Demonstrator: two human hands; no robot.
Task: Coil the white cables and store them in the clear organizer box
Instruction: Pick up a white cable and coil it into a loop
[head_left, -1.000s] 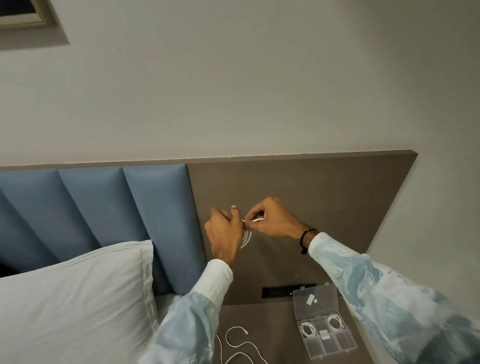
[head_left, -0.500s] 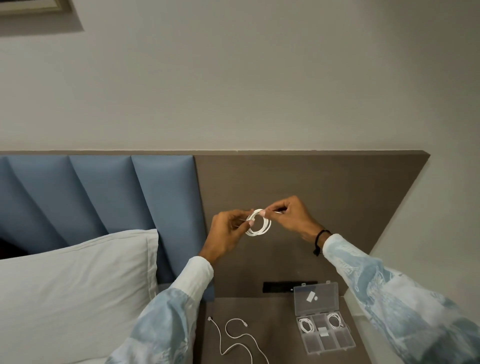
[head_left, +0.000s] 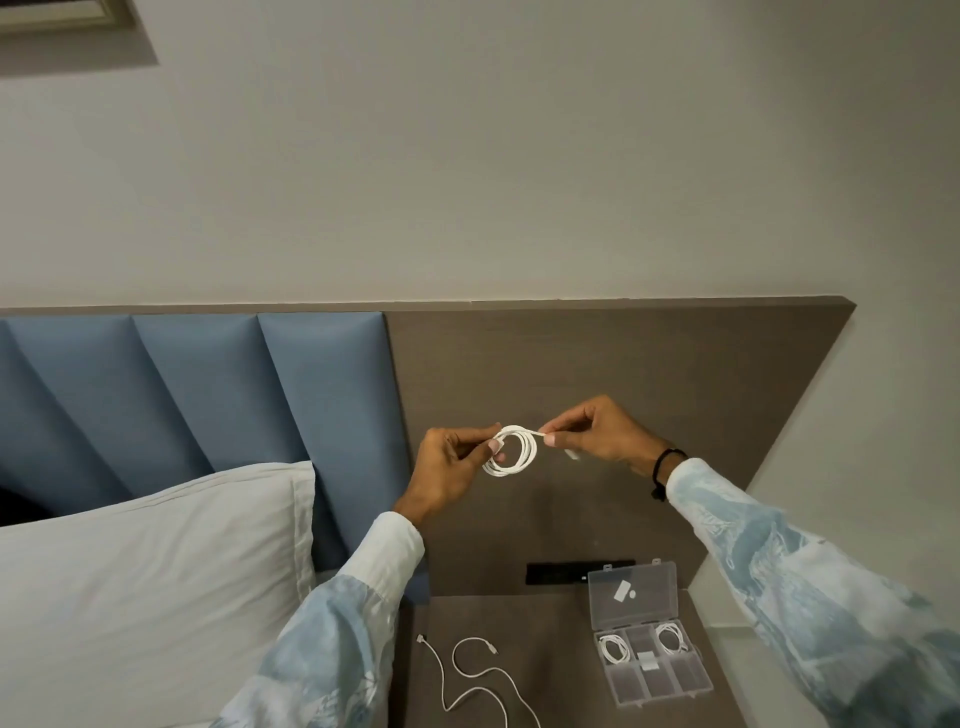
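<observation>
While the left hand (head_left: 451, 467) pinches the coil (head_left: 510, 450) at its left side and the right hand (head_left: 597, 434) pinches its free end at upper right, both stay raised before the headboard. Below and to the right, the box (head_left: 655, 670) lies open at the nightstand's (head_left: 561, 629) right edge, nearer the right hand; a loose cable (head_left: 470, 675) sprawls near its left edge.

— Could you see all of the loose cable (head_left: 470, 680) on the nightstand?

— No, the bottom edge cut it off.

— And the picture frame (head_left: 62, 18)?

— Only its corner showed, top left. The organizer box's (head_left: 655, 675) smallest contents were unreadable.
</observation>
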